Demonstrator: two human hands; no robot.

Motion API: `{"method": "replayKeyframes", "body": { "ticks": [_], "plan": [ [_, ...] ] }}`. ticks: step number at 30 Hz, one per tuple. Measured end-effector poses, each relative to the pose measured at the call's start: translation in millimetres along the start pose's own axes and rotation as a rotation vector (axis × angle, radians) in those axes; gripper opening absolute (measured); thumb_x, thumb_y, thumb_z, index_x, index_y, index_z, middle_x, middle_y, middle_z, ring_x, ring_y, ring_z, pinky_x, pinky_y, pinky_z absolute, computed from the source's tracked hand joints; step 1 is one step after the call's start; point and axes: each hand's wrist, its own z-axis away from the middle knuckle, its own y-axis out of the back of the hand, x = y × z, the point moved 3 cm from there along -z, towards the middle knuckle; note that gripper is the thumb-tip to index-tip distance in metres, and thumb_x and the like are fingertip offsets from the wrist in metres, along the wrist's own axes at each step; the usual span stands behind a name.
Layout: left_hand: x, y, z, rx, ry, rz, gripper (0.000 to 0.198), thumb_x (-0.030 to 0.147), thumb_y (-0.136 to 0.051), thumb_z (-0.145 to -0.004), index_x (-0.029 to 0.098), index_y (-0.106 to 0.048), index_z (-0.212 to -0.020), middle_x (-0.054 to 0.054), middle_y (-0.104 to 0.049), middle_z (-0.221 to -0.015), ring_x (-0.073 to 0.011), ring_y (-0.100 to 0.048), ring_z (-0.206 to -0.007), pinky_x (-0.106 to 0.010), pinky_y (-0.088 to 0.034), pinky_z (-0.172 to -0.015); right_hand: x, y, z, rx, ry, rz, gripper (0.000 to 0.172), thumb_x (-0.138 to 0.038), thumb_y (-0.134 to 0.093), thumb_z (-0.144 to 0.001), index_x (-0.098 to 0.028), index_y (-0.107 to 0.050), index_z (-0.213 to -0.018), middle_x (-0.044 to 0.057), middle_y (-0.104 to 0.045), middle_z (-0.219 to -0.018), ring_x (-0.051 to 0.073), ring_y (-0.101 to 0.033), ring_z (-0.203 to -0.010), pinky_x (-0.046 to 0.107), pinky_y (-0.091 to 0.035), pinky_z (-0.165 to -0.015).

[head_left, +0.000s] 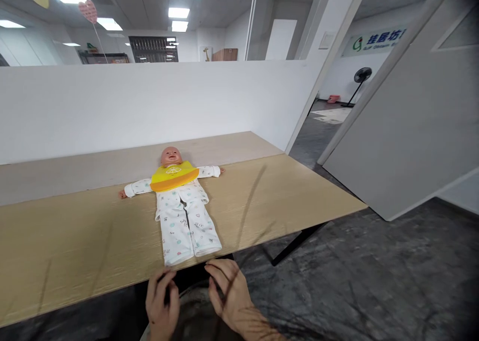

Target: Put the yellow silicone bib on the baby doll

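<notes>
- The left hand (161, 301) is seen at the bottom of the view, below the near edge of the table (75, 251); its fingers are loosely curled and nothing is held in them.
- The right hand (228, 293) is placed just beside it, fingers bent and slightly spread, also holding nothing; the fingertips of both hands are pointed toward the table edge and lie close under it.
- A dark rounded shape is glimpsed between and beneath the two hands; what it is cannot be told.
- A doll (179, 206) is laid flat on its back on the wooden table, just beyond the hands, its feet at the near edge and its head toward the far side.
- The doll is dressed in a white patterned sleepsuit, and its arms are stretched out to both sides.
- A yellow bib (174, 176) is spread over the doll's chest, just under its chin.
- A second, paler tabletop (93, 166) is set behind the first, against a low white partition (149, 101).
- To the right, a dark floor (374, 261) and a large grey panel (419, 121) are shown.
- Farthest off, a standing fan (359, 82) is seen in a doorway beneath a wall sign (374, 41).
</notes>
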Motion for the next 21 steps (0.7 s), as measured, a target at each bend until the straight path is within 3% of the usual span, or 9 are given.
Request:
{"method": "replayKeyframes", "body": {
  "ticks": [3, 5, 7, 10, 14, 19, 21],
  "plan": [
    [-35, 1.3, -35, -0.078, 0.166, -0.008, 0.017, 0.020, -0.051, -0.095, 0.021, -0.067, -0.102, -0.006, -0.073, -0.100, -0.0196, -0.071, -0.094, -0.032, -0.059, -0.083, 30, 5, -19, 0.067, 0.001, -0.089, 0.034, -0.005, -0.048, -0.090, -0.020, -0.061, -0.118, 0.008, -0.071, -0.104, 0.019, -0.066, -0.096, 0.035, -0.056, -0.086],
    [-59, -6.4, -59, -0.195, 0.221, 0.007, 0.024, 0.025, -0.047, -0.096, 0.020, -0.069, -0.105, -0.007, -0.075, -0.102, -0.0219, -0.071, -0.094, -0.037, -0.060, -0.084, 60, -4, -37, 0.022, -0.004, -0.081, 0.035, -0.006, -0.045, -0.092, -0.018, -0.062, -0.121, 0.010, -0.071, -0.109, 0.020, -0.066, -0.099, 0.038, -0.057, -0.089],
    [-78, -15.8, -80, -0.223, 0.184, -0.056, 0.029, 0.026, -0.045, -0.095, 0.019, -0.072, -0.104, -0.010, -0.075, -0.100, -0.0263, -0.071, -0.095, -0.046, -0.058, -0.091, 91, -18, -56, -0.065, -0.019, -0.047, 0.035, -0.008, -0.044, -0.093, -0.016, -0.064, -0.121, 0.012, -0.071, -0.115, 0.023, -0.065, -0.103, 0.041, -0.057, -0.091],
    [-93, -33.5, -95, -0.286, 0.092, -0.138, 0.034, 0.020, -0.042, -0.092, 0.018, -0.073, -0.108, -0.013, -0.075, -0.112, -0.0302, -0.069, -0.106, -0.052, -0.054, -0.100, 123, -44, -78, -0.245, -0.030, -0.004, 0.046, -0.004, -0.041, -0.090, -0.013, -0.064, -0.129, 0.013, -0.064, -0.135, 0.025, -0.058, -0.126, 0.046, -0.051, -0.110],
    [-96, -49.4, -96, -0.331, 0.038, -0.181, 0.042, 0.012, -0.041, -0.087, 0.018, -0.066, -0.121, -0.013, -0.073, -0.125, -0.0284, -0.068, -0.114, -0.047, -0.055, -0.101, 138, -65, -89, -0.385, -0.098, -0.004, 0.056, -0.001, -0.040, -0.087, -0.010, -0.057, -0.140, 0.016, -0.054, -0.149, 0.025, -0.050, -0.140, 0.045, -0.044, -0.120],
    [-101, -55.2, -97, -0.324, 0.027, -0.258, 0.052, 0.008, -0.041, -0.086, 0.014, -0.057, -0.135, -0.016, -0.073, -0.124, -0.0281, -0.072, -0.106, -0.045, -0.058, -0.096, 137, -72, -98, -0.378, -0.154, -0.087, 0.062, 0.001, -0.040, -0.086, -0.011, -0.049, -0.146, 0.017, -0.050, -0.152, 0.023, -0.047, -0.144, 0.043, -0.042, -0.121],
    [-104, -57.4, -98, -0.332, 0.007, -0.271, 0.054, 0.007, -0.039, -0.086, 0.013, -0.055, -0.137, -0.017, -0.071, -0.128, -0.0287, -0.070, -0.111, -0.047, -0.055, -0.100, 139, -76, -103, -0.380, -0.171, -0.088, 0.063, 0.002, -0.038, -0.085, -0.010, -0.047, -0.146, 0.018, -0.051, -0.151, 0.023, -0.050, -0.141, 0.041, -0.044, -0.119]
  ]
}}
